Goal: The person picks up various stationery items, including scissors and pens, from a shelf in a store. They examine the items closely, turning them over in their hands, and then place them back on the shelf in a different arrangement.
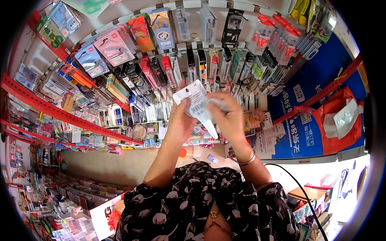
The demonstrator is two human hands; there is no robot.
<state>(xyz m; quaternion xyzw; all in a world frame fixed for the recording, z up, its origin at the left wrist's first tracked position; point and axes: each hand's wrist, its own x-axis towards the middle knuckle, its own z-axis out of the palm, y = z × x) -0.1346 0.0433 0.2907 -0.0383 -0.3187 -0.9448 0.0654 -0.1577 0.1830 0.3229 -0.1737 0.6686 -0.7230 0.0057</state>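
Observation:
In front of my chest, my left hand (183, 123) grips a white tapered package card (193, 98) with its thumb across the face. The card has a hang hole at its wide top, printed writing and a barcode, and it narrows to a rounded tip at the lower right. My right hand (230, 117), slightly blurred, is at the card's right edge. Its fingers are bent around a pale greyish, see-through wad (221, 104), whose material I cannot make out. A metal bangle circles the right wrist.
Ahead is a wall rack with hanging pens (191, 64), boxed stationery, carded staplers (113, 49) and scissors (52, 37). Red perforated shelf rails (69, 111) run at the left. On the right, a red plastic bag (328, 120) hangs before a blue panel (289, 99). A black cable (298, 180) curves nearby.

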